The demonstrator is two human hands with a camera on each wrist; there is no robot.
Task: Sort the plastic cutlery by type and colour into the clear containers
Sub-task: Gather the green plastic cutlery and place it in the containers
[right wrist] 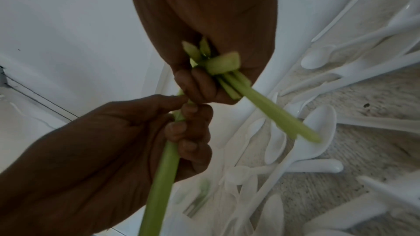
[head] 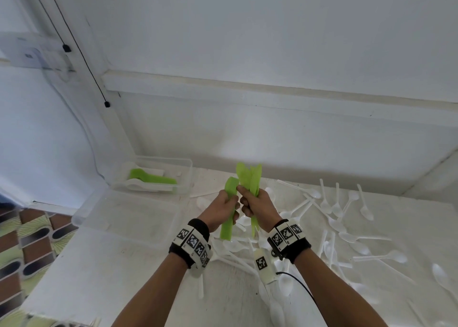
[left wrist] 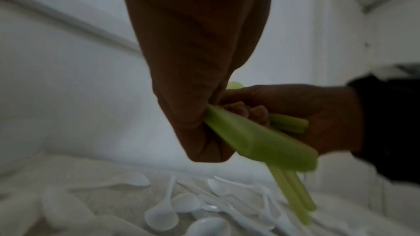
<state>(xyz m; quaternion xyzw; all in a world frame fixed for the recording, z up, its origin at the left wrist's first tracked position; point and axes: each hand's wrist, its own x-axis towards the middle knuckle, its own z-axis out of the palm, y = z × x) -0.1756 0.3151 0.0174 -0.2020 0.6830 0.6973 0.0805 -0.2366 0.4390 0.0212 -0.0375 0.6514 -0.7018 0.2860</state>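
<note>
Both hands are raised side by side above the table. My left hand (head: 222,209) grips a flat green plastic piece (head: 227,229) upright, its handle pointing down; its type I cannot tell. My right hand (head: 259,204) grips a bundle of several green cutlery pieces (head: 248,175), their heads fanning out above the fist. The knuckles of the two hands touch. In the right wrist view the left hand's fingers (right wrist: 193,132) curl round the green piece (right wrist: 162,177), and the bundle's handles (right wrist: 268,107) stick out below the right fist. A clear container (head: 184,175) at the back left holds green and white cutlery.
A second, larger clear container (head: 128,217) stands nearer, left of the hands. Several white plastic spoons (head: 347,227) lie scattered over the table's right half and under the hands. A white wall runs close behind. The table's left edge drops to patterned floor (head: 29,247).
</note>
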